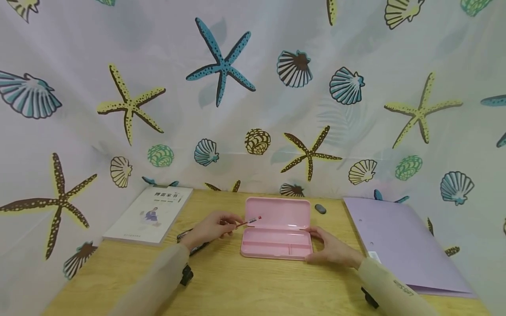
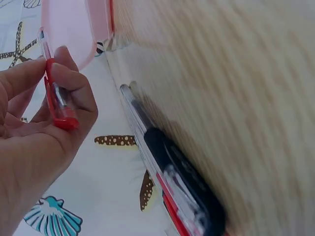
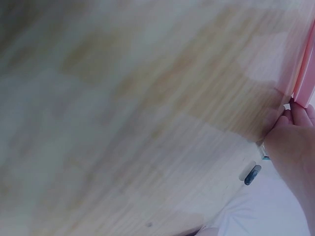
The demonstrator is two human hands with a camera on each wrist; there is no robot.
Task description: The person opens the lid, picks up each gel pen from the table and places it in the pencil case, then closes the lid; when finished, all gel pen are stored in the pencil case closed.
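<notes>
A red pen (image 2: pixel 63 101) with a clear section is pinched between the thumb and fingers of my left hand (image 1: pixel 215 229). Its far end (image 1: pixel 253 220) points right, in front of the raised lid of a pink pencil case (image 1: pixel 265 249). The case lies open on the table, and its divided tray shows nothing inside. My right hand (image 1: pixel 334 249) grips the right end of the tray, thumb at the front corner and fingers by the hinge side. In the right wrist view, the fingers of the right hand (image 3: pixel 290 132) meet the pink edge.
Several pens, among them a dark pen (image 2: pixel 184 177), lie on the table partly behind the left wrist. A small dark oval object (image 1: pixel 320 209) sits right of the lid. At left is a white book (image 1: pixel 148 215); a purple folder (image 1: pixel 403 245) lies at right. A patterned curtain (image 1: pixel 253 109) hangs behind.
</notes>
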